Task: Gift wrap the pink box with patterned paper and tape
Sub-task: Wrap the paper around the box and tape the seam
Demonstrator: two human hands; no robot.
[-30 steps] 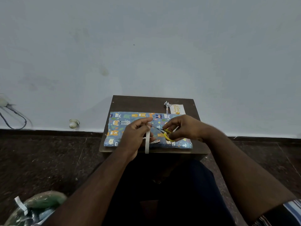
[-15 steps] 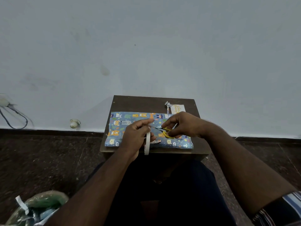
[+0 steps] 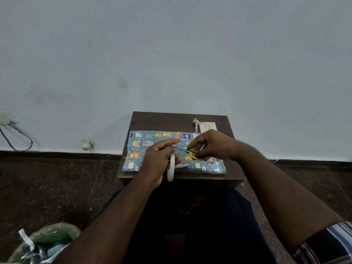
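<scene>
Your left hand sits just left of the frame's centre, fingers curled round a white roll of tape that stands on edge and hangs past the near edge of the small dark wooden table; its forefinger points out toward the right. Your right hand, just right of centre, grips a pair of yellow-handled scissors, fingers curled through the loops, with the thin blades aimed left so their tips meet the fingers of your left hand. Whether a strip of tape runs between the blades is too small to tell. Beneath both hands lies the box wrapped in patterned paper, blue with little animals, flat on the table and filling most of its width; no pink surface shows. Beyond your right hand, in the table's far right corner, a small white card with gold writing lies beside a scrap of twisted ribbon. In the lower left corner of the frame a greenish plastic bag sits on the dark floor. At the left edge, dark cables loop down the pale wall.
</scene>
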